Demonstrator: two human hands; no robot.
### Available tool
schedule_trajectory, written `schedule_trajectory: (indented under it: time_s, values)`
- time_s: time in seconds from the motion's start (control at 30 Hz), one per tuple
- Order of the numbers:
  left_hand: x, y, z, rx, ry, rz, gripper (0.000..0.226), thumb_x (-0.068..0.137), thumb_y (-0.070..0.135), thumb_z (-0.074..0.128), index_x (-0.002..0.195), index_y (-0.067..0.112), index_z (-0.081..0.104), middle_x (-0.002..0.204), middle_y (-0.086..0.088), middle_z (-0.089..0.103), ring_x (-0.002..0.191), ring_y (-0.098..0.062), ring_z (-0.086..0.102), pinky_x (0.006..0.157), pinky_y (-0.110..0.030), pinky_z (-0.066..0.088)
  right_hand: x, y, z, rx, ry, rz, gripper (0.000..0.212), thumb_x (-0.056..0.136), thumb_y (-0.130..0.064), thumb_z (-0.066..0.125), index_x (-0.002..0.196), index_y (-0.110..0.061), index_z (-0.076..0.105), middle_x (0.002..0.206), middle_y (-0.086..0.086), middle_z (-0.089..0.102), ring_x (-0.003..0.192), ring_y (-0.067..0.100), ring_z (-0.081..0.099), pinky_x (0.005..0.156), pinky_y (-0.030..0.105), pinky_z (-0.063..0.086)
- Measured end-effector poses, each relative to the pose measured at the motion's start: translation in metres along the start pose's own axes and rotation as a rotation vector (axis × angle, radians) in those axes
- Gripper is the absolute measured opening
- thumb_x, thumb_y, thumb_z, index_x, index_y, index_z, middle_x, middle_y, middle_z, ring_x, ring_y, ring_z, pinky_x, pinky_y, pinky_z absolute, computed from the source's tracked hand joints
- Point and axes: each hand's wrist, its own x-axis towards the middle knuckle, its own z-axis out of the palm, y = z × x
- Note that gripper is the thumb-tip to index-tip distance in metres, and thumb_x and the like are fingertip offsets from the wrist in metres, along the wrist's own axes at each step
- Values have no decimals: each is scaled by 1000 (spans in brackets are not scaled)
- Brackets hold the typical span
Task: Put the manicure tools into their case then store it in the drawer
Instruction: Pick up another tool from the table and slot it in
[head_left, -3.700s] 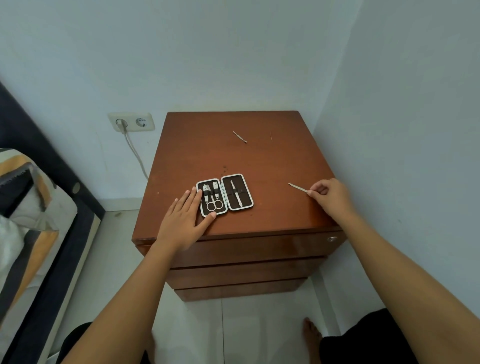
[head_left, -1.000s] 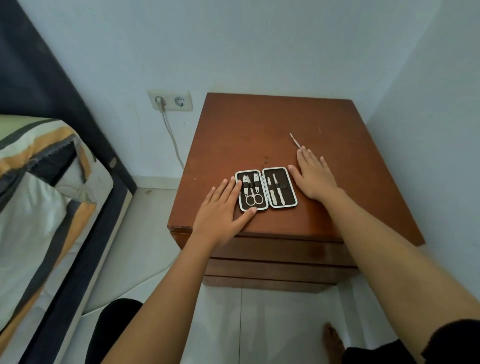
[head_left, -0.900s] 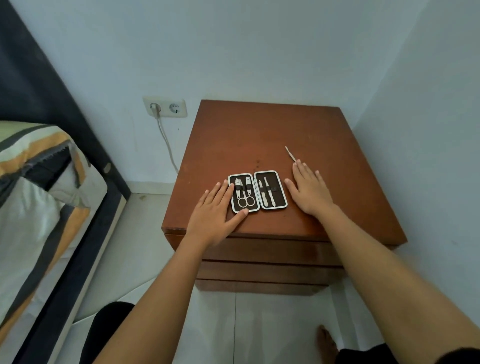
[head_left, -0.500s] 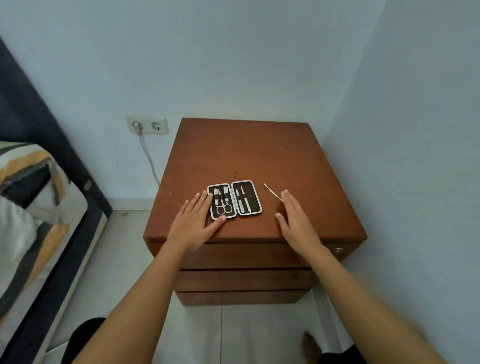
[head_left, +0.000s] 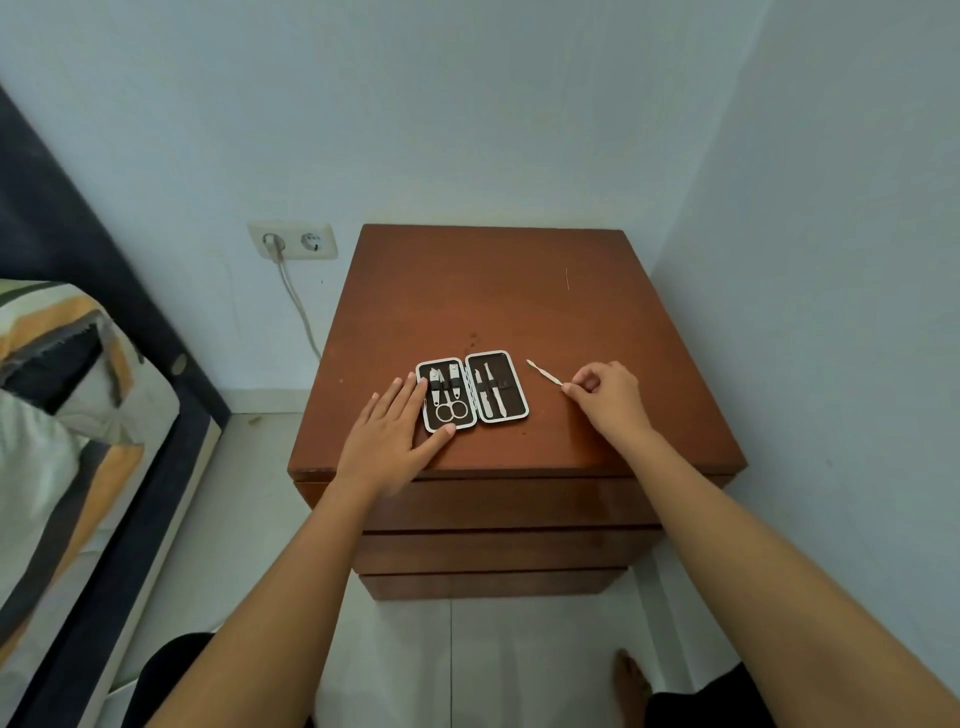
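Observation:
A small manicure case (head_left: 511, 382) lies open flat on the brown nightstand (head_left: 483, 306), near its front edge. Scissors and two other tools sit in its left half, two slim tools in its right half. My left hand (head_left: 392, 441) lies flat on the nightstand top with fingers spread, touching the case's left edge. To the right of the case my right hand (head_left: 608, 397) pinches the near end of a thin metal tool (head_left: 543, 372), whose tip points toward the case. The nightstand's drawers (head_left: 498, 504) below are closed.
A bed with a striped cover (head_left: 57, 395) stands at the left. A wall socket with a plugged cable (head_left: 291, 241) is on the back wall. A white wall runs close along the nightstand's right side. A bare foot (head_left: 631, 678) rests on the tiled floor.
My right hand went from lying flat beside the thin tool to pinching its end. A tool picked up earlier now sits in the case's right half. My left hand stayed put.

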Motion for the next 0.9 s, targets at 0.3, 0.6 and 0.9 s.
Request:
schedule_trajectory:
  time_s: [0.3,0.6,0.9]
  values:
    - [1,-2,2,10,1,1,88,78,75,6,150,24,2,159,5,2,145,-8,-4,115,-29,-6,-6,-12,4,-140,-64,39,15,91,-22,54,78,-15,56,108,12,58,101,27,53,88,38,45]
    - [0,-1,0,4,-23,0,82,83,70,13,150,23,3,159,4,2,145,-9,-4,116,-30,-5,-65,-22,20,173,-67,-186,7,87,-8,55,86,-11,62,63,-10,48,59,4,42,55,9,35]
    - [0,-1,-1,-8,-17,-1,83,83,69,15,150,23,4,159,3,3,145,-10,-2,117,-32,-3,-74,-25,21,115,-73,-200,18,89,-12,55,100,-9,69,78,-2,59,64,1,47,60,9,35]
